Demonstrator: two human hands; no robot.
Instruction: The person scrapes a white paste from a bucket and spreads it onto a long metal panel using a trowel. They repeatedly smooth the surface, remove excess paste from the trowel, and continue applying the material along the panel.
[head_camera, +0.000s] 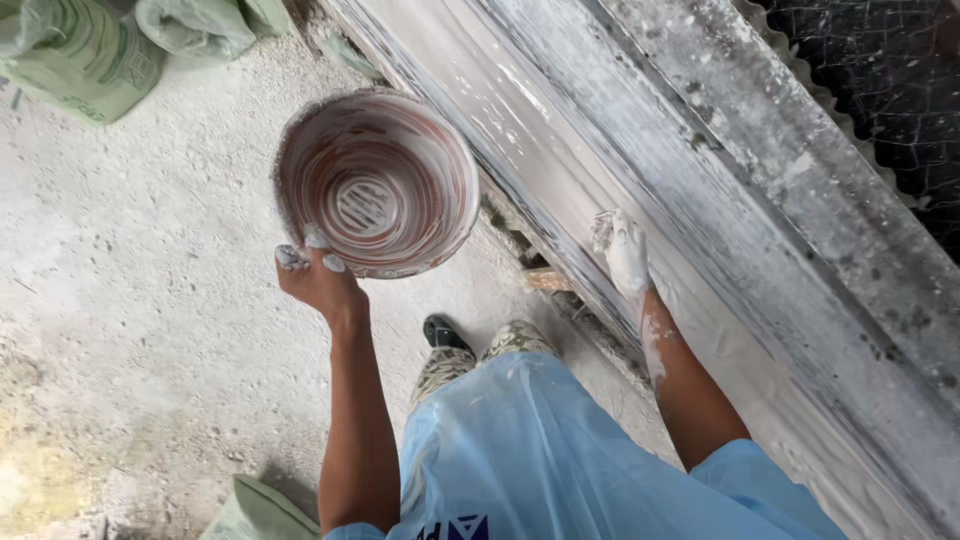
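Note:
My left hand (318, 277) grips the near rim of a round reddish bowl (380, 180) smeared with white plaster, held out over the floor. The bowl's inside shows swirled white streaks. My right hand (622, 250), coated in white plaster, presses flat with fingers together against a long white moulded slab (560, 150) that runs diagonally from the top middle to the bottom right. Nothing is held in the right hand.
Green sacks (90, 50) lie at the top left, another green sack (262, 510) at the bottom. The dusty concrete floor (130, 300) spreads left. A grey corrugated sheet (800, 170) and dark netting (880, 70) lie beyond the slab. My patterned boots (450, 355) stand below.

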